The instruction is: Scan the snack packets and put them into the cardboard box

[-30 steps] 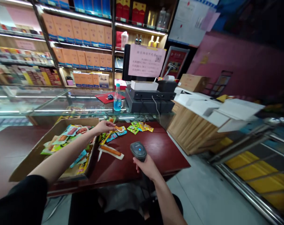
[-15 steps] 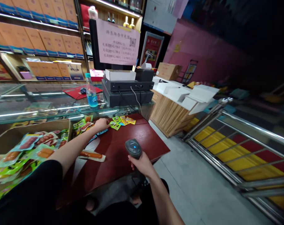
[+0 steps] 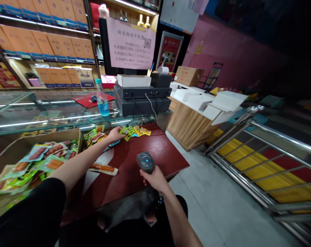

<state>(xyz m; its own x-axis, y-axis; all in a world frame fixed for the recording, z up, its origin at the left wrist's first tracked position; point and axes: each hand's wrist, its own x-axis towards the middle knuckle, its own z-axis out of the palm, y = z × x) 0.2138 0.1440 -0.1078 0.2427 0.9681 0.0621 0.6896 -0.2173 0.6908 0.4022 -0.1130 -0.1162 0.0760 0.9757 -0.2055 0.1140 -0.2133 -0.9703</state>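
My right hand (image 3: 155, 179) is wrapped round the handle of a dark grey barcode scanner (image 3: 145, 162), which has a small blue light on top. The scanner is held above the front of the dark red table (image 3: 135, 164). My left hand (image 3: 116, 133) reaches to the table's far side, its fingers closed on the edge of a green snack packet (image 3: 126, 132); the fingertips are partly hidden. Beside it several small yellow and orange packets (image 3: 145, 131) lie in a row. A long packaged sausage (image 3: 104, 168) lies nearer me, under my left forearm.
An open cardboard box (image 3: 79, 140) full of packaged sausages stands at left. Behind the table are a glass counter (image 3: 55, 118), a blue drink bottle (image 3: 103, 103), a cash drawer (image 3: 145, 104) and a monitor covered by a pink sign (image 3: 131, 44). A metal railing (image 3: 248, 164) stands at right.
My left hand has shifted slightly right and up against the green packet, which now sits at its fingers. The scanner stays almost in place. The whole view has shifted a little.
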